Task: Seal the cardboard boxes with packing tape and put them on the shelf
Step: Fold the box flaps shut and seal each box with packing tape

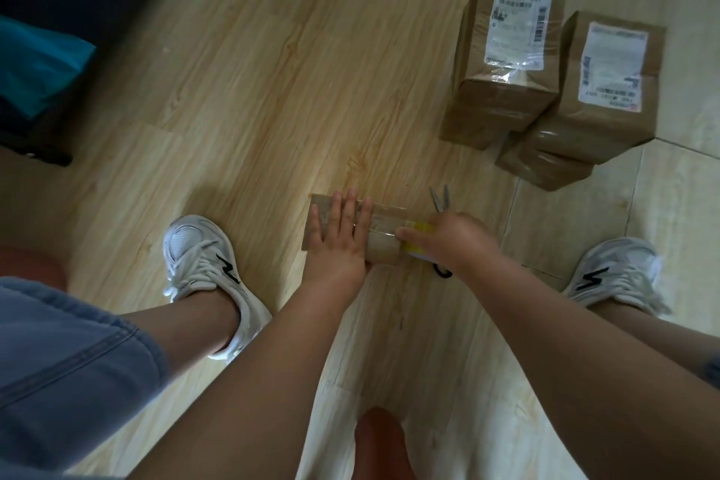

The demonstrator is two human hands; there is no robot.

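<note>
A small brown cardboard box (pixel 383 245) lies on the wooden floor between my feet. My left hand (pixel 339 236) presses flat on its top with straight fingers. My right hand (pixel 448 242) grips a roll of packing tape (pixel 419 228) with a yellow core at the box's right end. A clear strip of tape runs from the roll across the box top toward my left hand. Scissors (pixel 440 199) lie on the floor just behind my right hand, their black handle partly hidden under my wrist.
Three taped cardboard boxes stand at the back right: one with a white label (pixel 502 62), a second with a label (pixel 600 90), and a flat one (pixel 545 168) under it. My white sneakers (pixel 202 269) (pixel 619 273) flank the box. Dark furniture with a teal cloth (pixel 35 66) fills the left.
</note>
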